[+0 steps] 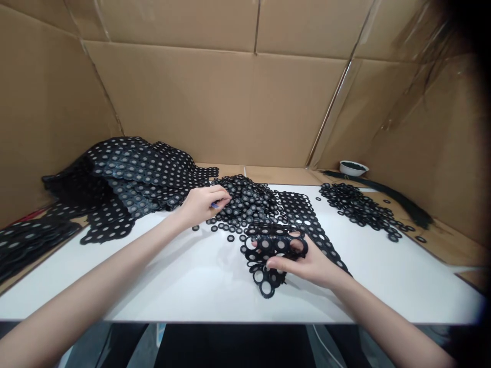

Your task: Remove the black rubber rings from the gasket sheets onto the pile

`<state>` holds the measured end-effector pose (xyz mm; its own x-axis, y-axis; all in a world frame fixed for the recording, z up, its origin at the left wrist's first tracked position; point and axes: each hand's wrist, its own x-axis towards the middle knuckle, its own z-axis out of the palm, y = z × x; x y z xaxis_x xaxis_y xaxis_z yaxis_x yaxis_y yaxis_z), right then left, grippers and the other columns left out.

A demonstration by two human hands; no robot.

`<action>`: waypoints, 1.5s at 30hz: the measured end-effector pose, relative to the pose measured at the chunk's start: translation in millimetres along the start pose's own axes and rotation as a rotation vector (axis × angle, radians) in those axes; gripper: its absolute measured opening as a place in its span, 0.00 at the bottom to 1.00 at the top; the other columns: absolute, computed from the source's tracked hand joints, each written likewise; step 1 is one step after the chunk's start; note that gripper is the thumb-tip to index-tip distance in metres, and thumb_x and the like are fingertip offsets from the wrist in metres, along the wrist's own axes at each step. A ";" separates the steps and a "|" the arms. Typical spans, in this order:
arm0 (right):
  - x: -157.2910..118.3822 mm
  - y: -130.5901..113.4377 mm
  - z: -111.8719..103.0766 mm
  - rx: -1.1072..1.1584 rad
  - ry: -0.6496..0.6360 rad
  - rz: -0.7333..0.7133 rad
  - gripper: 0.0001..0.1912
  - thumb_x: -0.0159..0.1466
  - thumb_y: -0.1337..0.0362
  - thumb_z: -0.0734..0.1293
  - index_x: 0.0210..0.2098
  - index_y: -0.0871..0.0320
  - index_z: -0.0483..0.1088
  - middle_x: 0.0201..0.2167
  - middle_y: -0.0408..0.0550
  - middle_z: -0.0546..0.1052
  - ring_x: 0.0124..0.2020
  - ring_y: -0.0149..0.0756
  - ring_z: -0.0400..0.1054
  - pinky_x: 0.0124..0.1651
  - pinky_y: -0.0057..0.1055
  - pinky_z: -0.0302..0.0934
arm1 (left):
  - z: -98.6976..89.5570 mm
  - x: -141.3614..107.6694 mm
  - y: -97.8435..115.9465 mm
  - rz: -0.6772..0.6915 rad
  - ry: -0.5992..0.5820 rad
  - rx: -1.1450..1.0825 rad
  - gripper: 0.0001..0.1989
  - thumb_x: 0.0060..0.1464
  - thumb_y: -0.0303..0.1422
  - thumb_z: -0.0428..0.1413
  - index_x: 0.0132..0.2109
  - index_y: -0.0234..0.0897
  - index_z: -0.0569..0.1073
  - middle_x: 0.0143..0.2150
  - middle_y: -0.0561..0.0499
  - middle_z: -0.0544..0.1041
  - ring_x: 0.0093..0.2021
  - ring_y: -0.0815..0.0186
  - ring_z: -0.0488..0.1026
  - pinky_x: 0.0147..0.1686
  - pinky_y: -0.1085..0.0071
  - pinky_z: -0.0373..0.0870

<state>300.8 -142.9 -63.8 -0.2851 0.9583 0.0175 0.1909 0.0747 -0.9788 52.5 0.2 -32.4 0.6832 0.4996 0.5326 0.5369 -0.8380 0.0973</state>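
My left hand (203, 204) is closed in a pinch at the left edge of a heap of loose black rings (251, 197). A small blue bit (214, 205) shows at its fingers; what it belongs to, I cannot make out. My right hand (312, 263) grips a sheet of joined black rings (270, 245), with the thumb in front and the other fingers partly hidden behind. The sheet is folded over, its lower corner hanging toward the table's front edge. More of the joined rings (297, 204) lie flat behind this hand.
Large draped sheets of joined rings (141, 168) pile up at the back left. A second heap of loose rings (356, 204) lies on the right. Beyond it are a white bowl (353, 168) and a bundle of dark strands (399, 197). Cardboard walls (215, 102) surround the white table (184, 291).
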 end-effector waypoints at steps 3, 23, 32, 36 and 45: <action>0.9 0.5 1.2 -0.040 0.055 -0.039 0.16 0.56 0.54 0.72 0.36 0.59 0.69 0.35 0.48 0.76 0.37 0.38 0.71 0.37 0.33 0.69 | -18.8 2.2 48.6 0.131 0.131 -0.293 0.10 0.60 0.32 0.53 0.46 0.36 0.74 0.42 0.50 0.76 0.40 0.73 0.73 0.40 0.79 0.68; 3.7 -0.1 1.3 -0.471 0.048 -0.394 0.15 0.68 0.59 0.58 0.28 0.59 0.65 0.24 0.43 0.68 0.26 0.30 0.59 0.29 0.28 0.56 | 5.0 -5.1 100.7 0.341 0.067 -0.257 0.12 0.61 0.33 0.50 0.46 0.31 0.73 0.35 0.47 0.75 0.30 0.72 0.69 0.27 0.76 0.61; 6.5 2.4 1.2 -0.449 -0.001 -0.384 0.15 0.69 0.58 0.58 0.33 0.59 0.70 0.28 0.46 0.73 0.28 0.32 0.64 0.31 0.28 0.59 | 10.9 -4.6 101.6 0.353 0.106 -0.292 0.14 0.64 0.32 0.43 0.42 0.30 0.72 0.30 0.48 0.71 0.27 0.73 0.65 0.26 0.77 0.58; 7.5 3.4 3.4 -0.483 -0.077 -0.375 0.15 0.68 0.59 0.58 0.34 0.58 0.73 0.27 0.47 0.75 0.32 0.36 0.68 0.37 0.32 0.63 | 10.4 -1.6 102.4 0.302 0.080 -0.357 0.19 0.64 0.30 0.41 0.26 0.31 0.64 0.25 0.50 0.65 0.25 0.74 0.59 0.25 0.76 0.55; 8.6 1.5 3.5 -0.368 -0.007 -0.343 0.13 0.68 0.58 0.61 0.37 0.59 0.73 0.32 0.47 0.77 0.34 0.36 0.70 0.40 0.32 0.65 | 8.7 1.0 101.3 0.303 0.178 -0.410 0.08 0.62 0.29 0.48 0.42 0.32 0.71 0.38 0.47 0.73 0.36 0.73 0.69 0.34 0.78 0.65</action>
<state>295.4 -135.5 -65.8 -0.3959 0.8595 0.3233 0.4031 0.4790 -0.7798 111.9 -82.3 -29.4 0.6642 0.2071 0.7183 0.0671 -0.9735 0.2186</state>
